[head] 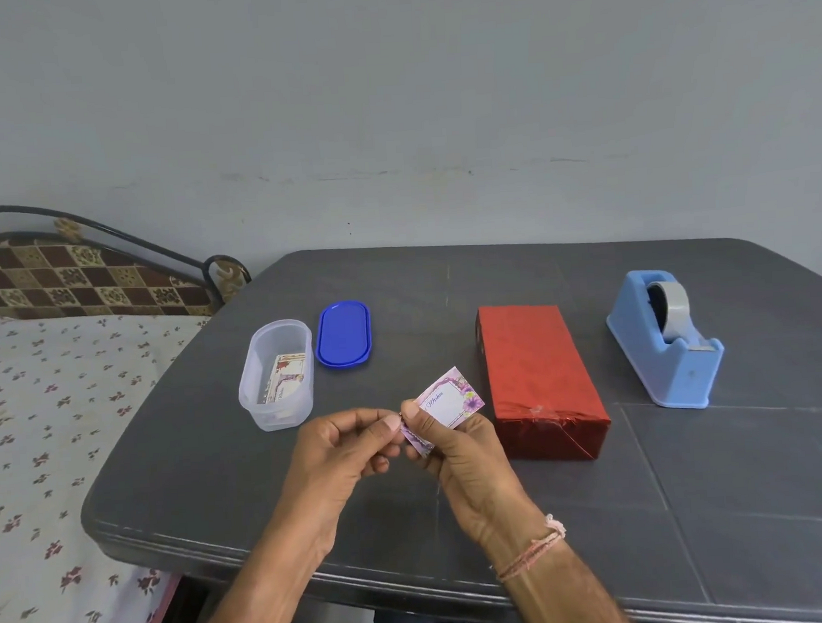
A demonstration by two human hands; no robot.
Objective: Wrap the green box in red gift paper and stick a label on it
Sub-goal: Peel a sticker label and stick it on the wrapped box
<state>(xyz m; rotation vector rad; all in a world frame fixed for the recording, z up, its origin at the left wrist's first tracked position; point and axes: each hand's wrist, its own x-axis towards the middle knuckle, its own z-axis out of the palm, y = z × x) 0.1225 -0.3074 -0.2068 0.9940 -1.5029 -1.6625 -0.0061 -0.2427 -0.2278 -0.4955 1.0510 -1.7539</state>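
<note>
The box [538,375] lies on the dark table [697,462], fully covered in shiny red paper, with clear tape on its near end. Just left of it, above the table, both hands hold a small pink floral label [450,398] with a white panel. My right hand [461,457] grips the label's lower edge between thumb and fingers. My left hand [347,447] pinches the label's left corner, where a strip curls downward. No green shows on the box.
A clear plastic tub [278,374] with more labels inside stands left of the hands, its blue lid [343,333] beside it. A blue tape dispenser [666,339] sits at the right. A bed [46,430] with floral sheet borders the table's left edge.
</note>
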